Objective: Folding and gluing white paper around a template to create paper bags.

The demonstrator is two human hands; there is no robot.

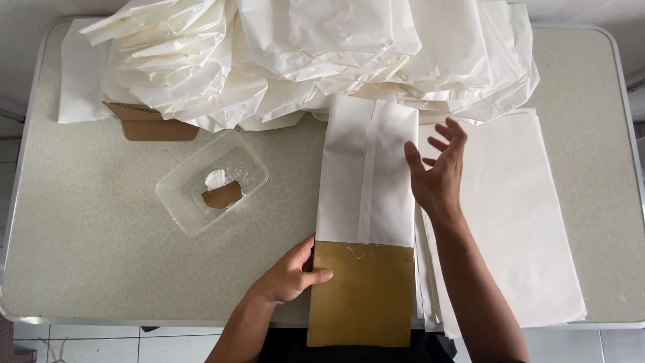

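Note:
A long white paper sleeve point(366, 171) lies folded down the middle of the table, with a brown cardboard template point(361, 296) sticking out of its near end and over the table's front edge. My left hand point(290, 272) grips the left edge of the cardboard, thumb on top. My right hand point(438, 165) hovers just right of the sleeve, open with fingers spread, holding nothing. Its wrist passes above a flat stack of white paper sheets point(517, 222).
A big heap of folded white paper bags point(302, 54) covers the far side of the grey table point(94, 249). A clear plastic tray point(211, 183) holds white paste and a brown cardboard scrap. Another cardboard piece point(151, 124) pokes out under the heap at left.

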